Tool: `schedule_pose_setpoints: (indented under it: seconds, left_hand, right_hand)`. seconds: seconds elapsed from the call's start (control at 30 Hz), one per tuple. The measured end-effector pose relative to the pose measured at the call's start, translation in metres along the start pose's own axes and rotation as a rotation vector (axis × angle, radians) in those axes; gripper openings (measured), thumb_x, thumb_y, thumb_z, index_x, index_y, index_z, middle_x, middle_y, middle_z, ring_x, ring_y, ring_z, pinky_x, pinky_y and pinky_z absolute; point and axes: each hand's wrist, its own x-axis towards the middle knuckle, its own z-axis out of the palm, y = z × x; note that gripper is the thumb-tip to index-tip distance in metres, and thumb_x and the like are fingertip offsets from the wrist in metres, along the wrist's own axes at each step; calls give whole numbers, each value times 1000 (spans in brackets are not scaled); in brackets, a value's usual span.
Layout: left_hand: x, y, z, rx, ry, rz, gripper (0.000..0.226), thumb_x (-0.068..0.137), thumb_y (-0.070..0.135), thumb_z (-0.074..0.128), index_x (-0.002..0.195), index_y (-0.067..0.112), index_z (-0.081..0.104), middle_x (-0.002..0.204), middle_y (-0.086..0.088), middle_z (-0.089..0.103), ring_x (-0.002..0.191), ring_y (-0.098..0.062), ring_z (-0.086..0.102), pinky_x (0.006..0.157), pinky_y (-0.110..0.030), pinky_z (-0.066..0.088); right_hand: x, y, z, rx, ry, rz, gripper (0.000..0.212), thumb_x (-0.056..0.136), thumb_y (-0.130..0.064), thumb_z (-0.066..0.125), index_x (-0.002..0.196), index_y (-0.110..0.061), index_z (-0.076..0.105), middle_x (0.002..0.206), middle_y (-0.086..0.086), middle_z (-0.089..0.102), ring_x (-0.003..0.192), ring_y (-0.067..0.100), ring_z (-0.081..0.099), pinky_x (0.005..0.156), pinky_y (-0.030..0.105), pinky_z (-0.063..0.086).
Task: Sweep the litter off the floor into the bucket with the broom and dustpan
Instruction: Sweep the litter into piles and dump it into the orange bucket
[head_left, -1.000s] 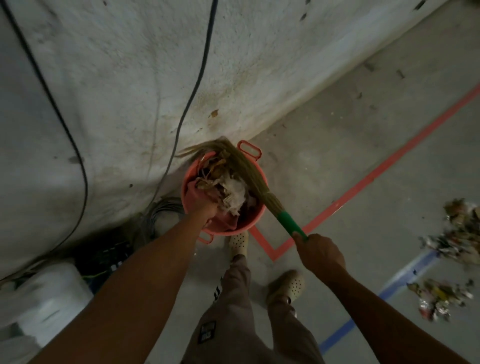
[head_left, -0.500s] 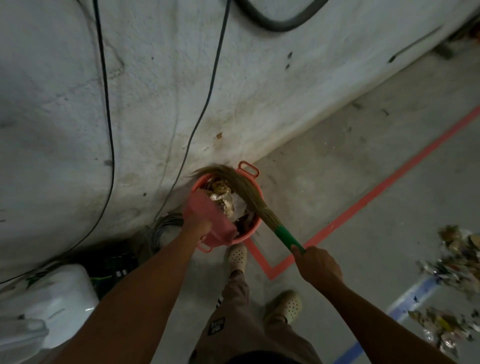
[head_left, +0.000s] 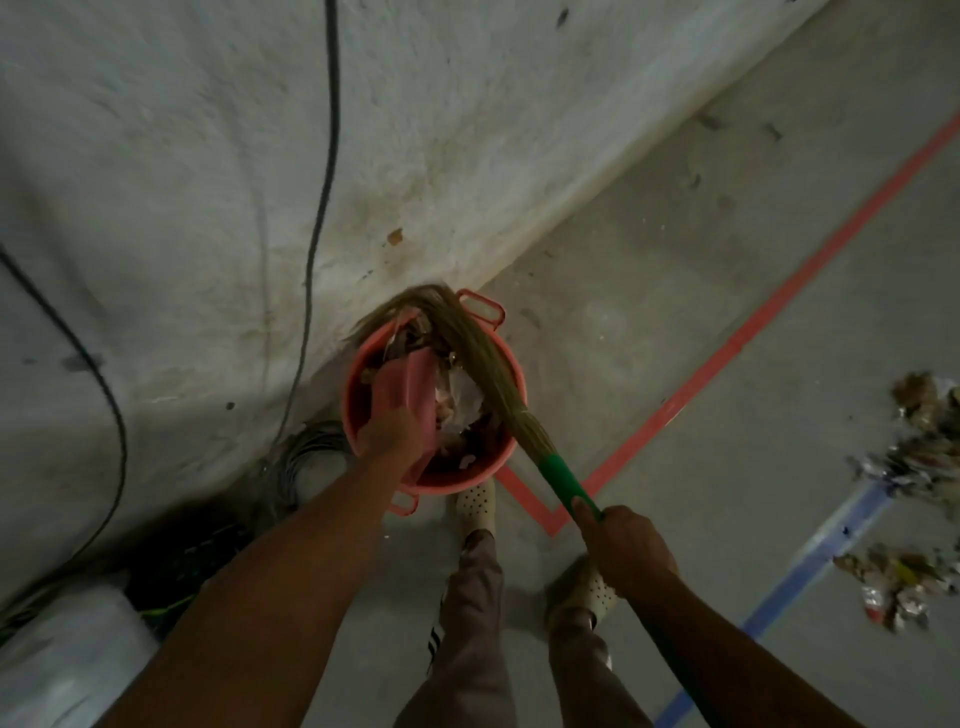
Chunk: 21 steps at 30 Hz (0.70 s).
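Orange bucket (head_left: 506, 460), pink dustpan (head_left: 410, 387), green-handled straw broom (head_left: 498, 387), red floor tape (head_left: 753, 322).

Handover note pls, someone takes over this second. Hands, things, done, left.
Left hand holds the pink dustpan, tipped inside the orange bucket by the wall.
Right hand grips the broom by its green handle; the bristles lie across the bucket's top.
Done: trash sits in the bucket.
Left: two litter piles on the floor, off to the right.
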Motion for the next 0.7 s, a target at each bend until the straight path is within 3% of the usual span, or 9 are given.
schedule_pose_setpoints:
  seconds: [0.1,0.17,0.3,0.47,0.7]
  left_hand:
    - [35,15,1,168,-13,111,35,103,21,47,129,1,60,125,-15,65,116,-36,62,94,-43,51]
    - [64,22,11,259,-10,148,38,104,23,46,136,4,55,137,-17,58,125,-37,57,100,-45,46]
    - [108,25,17,304,-34,172,39,102,20,48,139,6,53,137,-19,58,124,-39,57,101,-47,47]
    - [103,17,2,266,-61,144,40,99,27,53,134,7,55,118,-17,66,100,-35,66,72,-41,49]
    - [21,8,-13,166,-131,107,43,95,29,60,127,1,57,108,-17,67,97,-36,66,85,-47,57]
  right_hand:
    - [28,-9,16,5,-16,25,61,96,-71,33,88,-18,61,84,6,67,74,22,67,71,34,58]
    - [39,-8,25,-8,-32,53,57,98,-69,33,85,-20,59,83,4,67,73,20,66,66,30,53]
    - [43,3,40,-22,-20,72,52,100,-65,32,81,-22,54,76,0,63,65,12,61,56,25,45]
    - [24,8,38,-11,-18,73,55,99,-68,32,83,-22,57,75,0,63,62,13,60,55,27,49]
    - [-28,17,7,56,77,11,60,96,-72,34,80,-20,59,77,3,64,68,19,63,58,30,49]
